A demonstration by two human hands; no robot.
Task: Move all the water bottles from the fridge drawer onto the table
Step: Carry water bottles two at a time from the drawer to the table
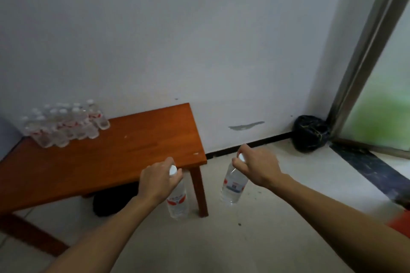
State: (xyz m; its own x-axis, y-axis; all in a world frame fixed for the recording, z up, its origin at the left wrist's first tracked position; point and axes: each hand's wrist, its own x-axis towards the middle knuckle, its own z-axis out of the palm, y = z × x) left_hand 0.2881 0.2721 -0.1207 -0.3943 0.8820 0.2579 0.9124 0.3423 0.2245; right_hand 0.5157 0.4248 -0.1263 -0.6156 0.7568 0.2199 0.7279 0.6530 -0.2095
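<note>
Head: bottle cluster (66, 125) crowds far-left table (142, 139) corner.

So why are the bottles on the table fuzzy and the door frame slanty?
Head view: the far water bottles are blurred and soft; the wide-angle lens tilts the metal door frame; daylight washes out the green glass.

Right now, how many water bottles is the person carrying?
2. The first bottle hangs from the left hand beside the table; the second bottle hangs from the right hand above the floor. A blurred cluster on the table is not counted.
</note>
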